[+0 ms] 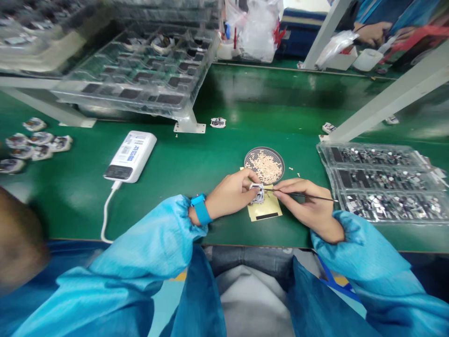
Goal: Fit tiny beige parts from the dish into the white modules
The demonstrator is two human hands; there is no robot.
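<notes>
My left hand (233, 193) is closed on a small white device housing (257, 193) with dark parts inside, gripping it by its left edge. In my right hand (308, 203) is a thin dark metal tool, perhaps tweezers (305, 194), its tip at the housing's right side. Beneath the housing lies a yellow paper sheet (264, 208) with a black strip along its near edge. Just behind my hands a round grey dish (281, 160) holds many tiny beige pieces. What the tool's tip touches is too small to make out.
A white power bank (135, 152) with a cable lies left. Several white housings (40, 142) are grouped at far left; another housing (218, 122) lies behind. Clear trays (328, 161) of small parts sit right. A raised rack holds more trays (140, 100). Another person's hand (373, 32) shows at back right.
</notes>
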